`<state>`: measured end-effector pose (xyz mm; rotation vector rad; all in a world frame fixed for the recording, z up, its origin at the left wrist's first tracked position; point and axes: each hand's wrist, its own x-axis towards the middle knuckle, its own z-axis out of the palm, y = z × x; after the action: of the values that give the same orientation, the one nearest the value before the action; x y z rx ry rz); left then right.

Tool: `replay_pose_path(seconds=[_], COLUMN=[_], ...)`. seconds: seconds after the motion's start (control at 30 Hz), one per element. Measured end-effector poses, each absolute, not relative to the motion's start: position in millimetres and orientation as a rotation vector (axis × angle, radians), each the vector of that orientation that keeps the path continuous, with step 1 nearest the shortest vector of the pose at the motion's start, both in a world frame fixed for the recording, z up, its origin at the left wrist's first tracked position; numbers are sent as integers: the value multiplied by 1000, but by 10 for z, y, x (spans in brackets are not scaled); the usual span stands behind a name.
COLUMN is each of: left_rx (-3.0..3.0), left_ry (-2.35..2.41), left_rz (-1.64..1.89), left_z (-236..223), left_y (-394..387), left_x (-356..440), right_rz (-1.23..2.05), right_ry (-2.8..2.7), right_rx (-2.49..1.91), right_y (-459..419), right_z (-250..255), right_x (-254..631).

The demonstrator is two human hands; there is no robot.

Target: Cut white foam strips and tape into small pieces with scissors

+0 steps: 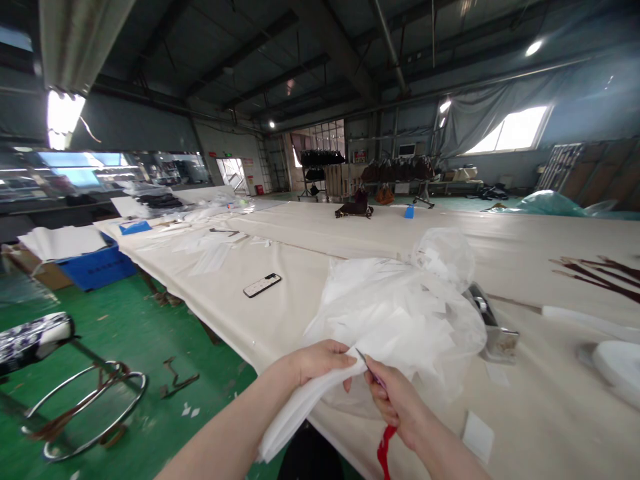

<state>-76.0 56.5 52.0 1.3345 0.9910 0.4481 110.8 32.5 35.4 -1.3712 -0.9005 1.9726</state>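
My left hand (325, 360) is closed on a long folded strip of thin white sheet (300, 413), whose lower end hangs past the table's front edge. In my right hand (395, 400) is a small pair of scissors (379, 380) with a purple handle, mostly hidden by the fingers. Its pointed blade meets the strip's end beside my left fingertips. A red ribbon (385, 450) dangles below my right hand. Just beyond both hands sits a clear plastic bag (390, 307) full of white sheet pieces.
A phone (263, 285) lies on the cream-covered table (295, 320). Right of the bag stand a metal tape dispenser (500, 340) and a white roll (620, 370). Dark straps (600, 270) lie far right. On the left, a stool's metal ring (90, 413) and a blue crate (100, 265) stand on the green floor.
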Motion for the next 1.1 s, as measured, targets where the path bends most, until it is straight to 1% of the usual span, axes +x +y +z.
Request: replay_pose_path(seconds=[0.17, 0.33, 0.63, 0.87, 1.1], left_rx=[1293, 1247, 1246, 1263, 1242], left_ry=[917, 985, 1024, 981, 1028], left_rz=[431, 395, 408, 373, 407], left_z=[544, 469, 418, 416, 401], left_y=[582, 609, 596, 579, 545], left_x=[-759, -749, -772, -803, -874], right_rz=[2020, 2059, 2027, 1983, 2025], right_ry=[-889, -912, -968, -1014, -990], right_rx=[-1376, -1385, -1410, -1366, -1418], right_y=[361, 415, 444, 427, 369], right_z=[361, 300, 212, 239, 272], right_x=[1153, 1155, 1103, 1101, 1207])
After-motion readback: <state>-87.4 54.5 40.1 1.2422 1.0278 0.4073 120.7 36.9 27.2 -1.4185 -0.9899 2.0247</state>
